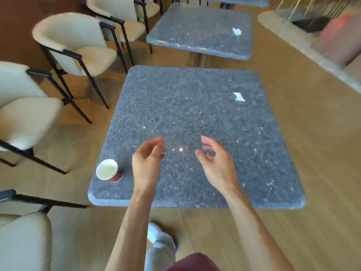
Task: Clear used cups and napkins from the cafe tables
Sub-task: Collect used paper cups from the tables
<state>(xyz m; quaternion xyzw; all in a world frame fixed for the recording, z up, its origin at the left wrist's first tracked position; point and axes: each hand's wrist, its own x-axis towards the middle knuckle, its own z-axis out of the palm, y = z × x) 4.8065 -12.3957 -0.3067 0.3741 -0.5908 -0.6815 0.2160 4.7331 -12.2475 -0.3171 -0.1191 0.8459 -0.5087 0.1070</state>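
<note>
A paper cup (108,170) with a white inside and red outside stands near the front left corner of the near grey speckled table (175,106). A crumpled white napkin (238,96) lies at the table's far right. A second crumpled napkin (237,31) lies on the farther grey table (195,30). My left hand (147,163) hovers over the near table just right of the cup, fingers loosely curled, holding nothing. My right hand (215,163) hovers beside it, fingers relaxed and spread, empty.
Cream upholstered chairs with black frames (78,47) line the left side of both tables. A stone ledge (312,49) runs along the right. Wooden floor surrounds the tables, and my leg and shoe (158,237) show below the near table edge.
</note>
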